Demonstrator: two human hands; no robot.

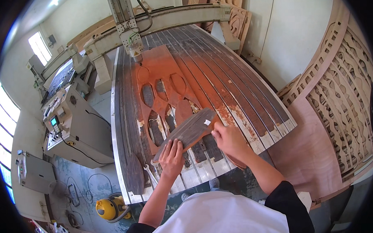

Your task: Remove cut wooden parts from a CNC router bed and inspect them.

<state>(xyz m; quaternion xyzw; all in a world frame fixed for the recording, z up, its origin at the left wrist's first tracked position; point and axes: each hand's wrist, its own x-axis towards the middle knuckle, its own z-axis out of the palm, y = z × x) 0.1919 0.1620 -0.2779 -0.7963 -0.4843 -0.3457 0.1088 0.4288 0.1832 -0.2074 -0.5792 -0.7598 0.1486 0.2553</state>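
Holding a long dark board [187,131], the left hand [171,158] has its fingers laid over the top near the board's lower left end. The right hand [230,141] is at the other end, its fingers curled in and close together. I cannot tell if it is pinching the board or something small. The board sits slanted above the near part of a red-dusted sheet [154,72] with leaf-shaped holes cut in it, and both are over the big striped table [272,113].

A small white sticker [207,122] is on the board, just beside the right hand. It is too small to show any words. Up on the cutting machine [128,30] there is a yellow warning label [136,53], the kind with a dark shape on it. The little hand box [55,124] on the grey cabinet [82,128] has a lit screen, but its writing is too tiny to read.

Red dust [205,77] covers much of the middle of the table. A shiny wrench [150,173] lies at the near left, by another dark piece of wood [135,174]. On the floor is a yellow vacuum [105,209]
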